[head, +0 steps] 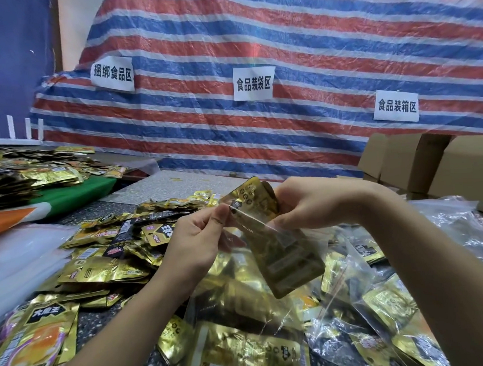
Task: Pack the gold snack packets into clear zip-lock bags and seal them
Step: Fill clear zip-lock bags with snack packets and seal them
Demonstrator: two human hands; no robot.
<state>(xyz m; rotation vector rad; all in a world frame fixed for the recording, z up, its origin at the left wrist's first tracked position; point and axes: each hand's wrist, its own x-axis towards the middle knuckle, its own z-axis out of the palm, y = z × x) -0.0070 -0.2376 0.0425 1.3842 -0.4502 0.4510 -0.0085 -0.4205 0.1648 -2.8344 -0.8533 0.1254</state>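
Hands raised at frame centre, above the desk (163, 183). Left hand (198, 240) at about 8 o'clock from centre, forearm entering from 7 o'clock, thumb and forefinger pinching the upper left edge of a clear zip-lock bag (290, 259). Right hand (310, 202) at 2 o'clock from the left one, forearm entering from 4 o'clock, fingers curled round the top of a gold snack packet (253, 194) that stands partly inside the bag mouth, top end protruding toward 12 o'clock. Bag hangs tilted toward 5 o'clock; gold contents visible through the film, count cannot be told.

Surroundings: loose gold packets (105, 269) heaped on the desk from 9 o'clock round to 6 o'clock, directly beneath the hands. Filled clear bags (384, 301) piled at 4 to 5 o'clock. Stack of empty clear bags (22, 253) at 9 o'clock. Second heap of packets (26, 170) at 10 o'clock on a green cloth (77, 192). Cardboard boxes (438, 163) at 2 o'clock. Striped red-white-blue tarpaulin (284, 42) across the back, carrying three white paper signs (254, 83).
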